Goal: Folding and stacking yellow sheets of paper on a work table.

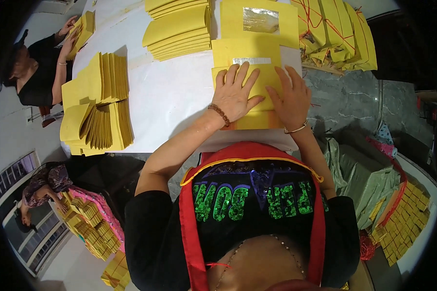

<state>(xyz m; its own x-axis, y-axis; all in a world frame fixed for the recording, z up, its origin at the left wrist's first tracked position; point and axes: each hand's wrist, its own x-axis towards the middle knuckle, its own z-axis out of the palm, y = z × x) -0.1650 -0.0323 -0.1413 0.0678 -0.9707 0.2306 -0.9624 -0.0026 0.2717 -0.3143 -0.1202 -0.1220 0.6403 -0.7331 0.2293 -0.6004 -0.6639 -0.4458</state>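
Yellow paper sheets [243, 51] lie at the near right part of the white table, overlapping one another. My left hand [234, 91] rests on them with its fingers spread, and its fingertips reach a narrow silver foil strip [264, 60]. Beside it my right hand [294, 99] lies at the sheets' right edge, fingers stretched out and apart. Neither hand grips anything. Just beyond, another yellow sheet [230, 19] shows a silver foil square [260, 20]. How many sheets lie under my palms is hidden.
Folded yellow paper stacks stand at the back [177, 36] and left [94, 104] of the white table [155, 92]. Red-tied yellow bundles [335, 29] lie at the far right. A co-worker [39, 68] handles yellow paper at the left; another person [46, 182] bends over yellow bundles [90, 220].
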